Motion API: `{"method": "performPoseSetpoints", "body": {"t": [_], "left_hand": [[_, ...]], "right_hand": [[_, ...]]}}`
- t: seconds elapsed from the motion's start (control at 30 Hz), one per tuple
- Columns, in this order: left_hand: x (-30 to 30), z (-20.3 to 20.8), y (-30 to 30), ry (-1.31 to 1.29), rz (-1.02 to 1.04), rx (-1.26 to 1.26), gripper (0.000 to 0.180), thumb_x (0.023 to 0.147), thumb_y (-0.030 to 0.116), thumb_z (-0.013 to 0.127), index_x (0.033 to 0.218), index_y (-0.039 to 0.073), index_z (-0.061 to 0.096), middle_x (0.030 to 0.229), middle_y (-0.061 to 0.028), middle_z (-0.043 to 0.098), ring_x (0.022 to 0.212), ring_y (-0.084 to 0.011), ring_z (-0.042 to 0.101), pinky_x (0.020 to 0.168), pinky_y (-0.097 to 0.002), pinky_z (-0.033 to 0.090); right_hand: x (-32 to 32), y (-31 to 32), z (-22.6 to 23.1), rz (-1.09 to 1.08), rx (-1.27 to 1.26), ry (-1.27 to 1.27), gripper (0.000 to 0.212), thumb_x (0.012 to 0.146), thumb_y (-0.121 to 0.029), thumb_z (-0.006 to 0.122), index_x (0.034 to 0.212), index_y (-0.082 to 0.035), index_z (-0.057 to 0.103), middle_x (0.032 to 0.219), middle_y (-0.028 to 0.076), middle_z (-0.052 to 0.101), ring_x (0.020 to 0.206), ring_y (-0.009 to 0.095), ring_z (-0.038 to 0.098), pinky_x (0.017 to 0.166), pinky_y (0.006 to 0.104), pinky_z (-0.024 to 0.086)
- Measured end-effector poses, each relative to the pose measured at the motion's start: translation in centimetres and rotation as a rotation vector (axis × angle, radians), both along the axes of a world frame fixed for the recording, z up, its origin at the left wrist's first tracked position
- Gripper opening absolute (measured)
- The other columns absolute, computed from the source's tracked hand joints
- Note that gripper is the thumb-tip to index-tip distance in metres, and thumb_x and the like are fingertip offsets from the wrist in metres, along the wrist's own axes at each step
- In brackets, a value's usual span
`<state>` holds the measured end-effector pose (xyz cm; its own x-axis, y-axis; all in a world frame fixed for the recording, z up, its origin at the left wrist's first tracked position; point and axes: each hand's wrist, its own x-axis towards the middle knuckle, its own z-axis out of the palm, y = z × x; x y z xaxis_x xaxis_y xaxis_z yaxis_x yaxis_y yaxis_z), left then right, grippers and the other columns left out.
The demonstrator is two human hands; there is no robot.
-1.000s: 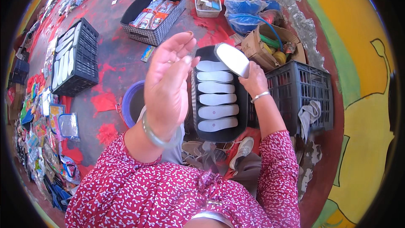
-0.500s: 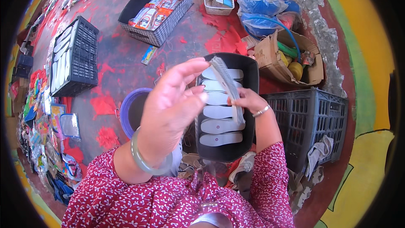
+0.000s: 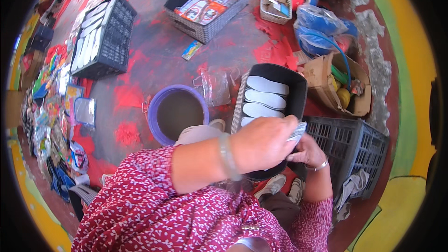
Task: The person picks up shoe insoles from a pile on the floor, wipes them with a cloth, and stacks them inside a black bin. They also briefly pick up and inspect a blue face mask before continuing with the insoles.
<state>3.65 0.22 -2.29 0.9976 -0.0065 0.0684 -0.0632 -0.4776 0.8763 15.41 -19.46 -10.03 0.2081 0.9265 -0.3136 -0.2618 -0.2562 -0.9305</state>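
A black-lined basket [image 3: 298, 77] in front of me holds a row of pale grey shoe soles [image 3: 266, 85]. Over its near right part my two hands meet. A grey ridged shoe sole [image 3: 297, 132] shows between them, mostly covered by my fingers. My left hand [image 3: 268, 142], with a pale bangle on the wrist, reaches across from the left with its fingers closed round the sole. From below right, my right hand [image 3: 309, 151] grips the sole's lower side between thumb and fingers. The left forearm hides the basket's near end.
Left of the basket stands a purple bucket [image 3: 153, 120] of murky liquid. Farther off are a black crate of soles [image 3: 109, 42] and a woven basket of packets [image 3: 219, 25]. To the right are a torn cardboard box [image 3: 322, 77] and a grey crate [image 3: 368, 144] with a cloth hanging on it.
My left hand has swung down and right to meet my right hand. The sole has come down from above the basket to its near right side. The view has shifted left.
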Motion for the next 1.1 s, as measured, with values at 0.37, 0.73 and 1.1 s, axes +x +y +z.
{"method": "performPoseSetpoints", "body": {"t": [0.37, 0.73, 1.1], "left_hand": [[2.4, -1.2, -1.9, -0.033, 0.191, -0.046, 0.027, 0.083, 0.019, 0.055, 0.089, -0.003, 0.041, 0.064, -0.0226, 0.057, 0.062, -0.0404, 0.058, 0.054, -0.0454, 0.048], [2.2, -1.3, -2.3, -0.083, -0.011, 0.315, 0.076, 0.073, 0.027, 0.068, 0.13, -0.008, 0.032, 0.12, -0.0292, 0.046, 0.108, -0.0375, 0.051, 0.085, -0.0387, 0.045], [2.6, -1.4, -2.2, -0.09, -0.264, 0.265, 0.048, 0.079, 0.021, 0.059, 0.118, -0.006, 0.048, 0.11, -0.0244, 0.053, 0.103, -0.0334, 0.055, 0.086, -0.0375, 0.044]], "right_hand": [[-5.1, 2.7, 1.6, -0.824, -0.096, -0.087, 0.09, 0.062, -0.019, 0.079, 0.134, 0.0, 0.028, 0.114, 0.014, 0.051, 0.103, 0.021, 0.052, 0.089, 0.0304, 0.042], [5.5, 5.2, -9.5, -0.265, -0.477, -1.271, 0.059, 0.068, -0.018, 0.07, 0.117, -0.001, 0.041, 0.108, 0.021, 0.054, 0.102, 0.038, 0.051, 0.084, 0.0432, 0.045], [11.4, 14.5, -27.3, 0.197, -0.86, -1.411, 0.035, 0.088, -0.029, 0.049, 0.119, -0.013, 0.046, 0.113, 0.006, 0.054, 0.109, 0.022, 0.05, 0.079, 0.0382, 0.047]]}}
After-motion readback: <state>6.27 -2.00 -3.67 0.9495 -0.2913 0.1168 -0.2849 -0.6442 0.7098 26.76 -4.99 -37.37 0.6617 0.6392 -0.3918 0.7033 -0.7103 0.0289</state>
